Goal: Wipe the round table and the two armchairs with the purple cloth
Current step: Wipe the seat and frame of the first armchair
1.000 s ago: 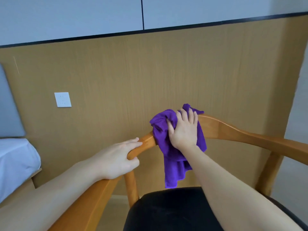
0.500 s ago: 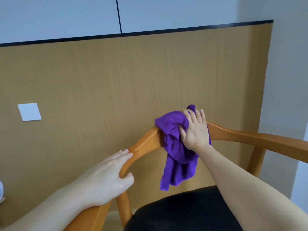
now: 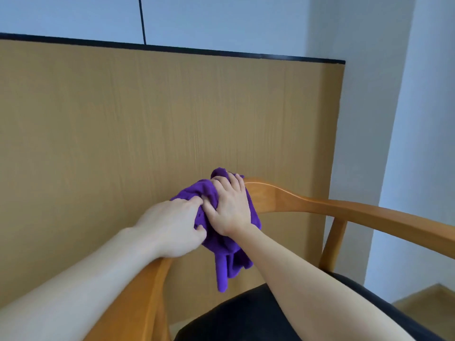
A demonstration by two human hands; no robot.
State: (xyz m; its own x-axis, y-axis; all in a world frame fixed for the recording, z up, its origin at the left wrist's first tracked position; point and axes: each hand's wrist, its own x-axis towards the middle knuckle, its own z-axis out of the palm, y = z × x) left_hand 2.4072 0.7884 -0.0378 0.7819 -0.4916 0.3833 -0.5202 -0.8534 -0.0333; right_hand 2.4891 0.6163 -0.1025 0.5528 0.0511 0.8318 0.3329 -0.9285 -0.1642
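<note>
Left hand (image 3: 172, 228), moved up from the rail, now pinches the purple cloth (image 3: 222, 244) bunched on the armchair's (image 3: 320, 205) far top rail beside the pressing right hand (image 3: 229, 207), probably regathering it mid-wipe.

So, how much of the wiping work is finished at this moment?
Nothing here proves a finished part. In hand: both the right hand and left hand hold the purple cloth on the armchair top rail. The round table and second armchair are out of view, so their state is unknown.
</note>
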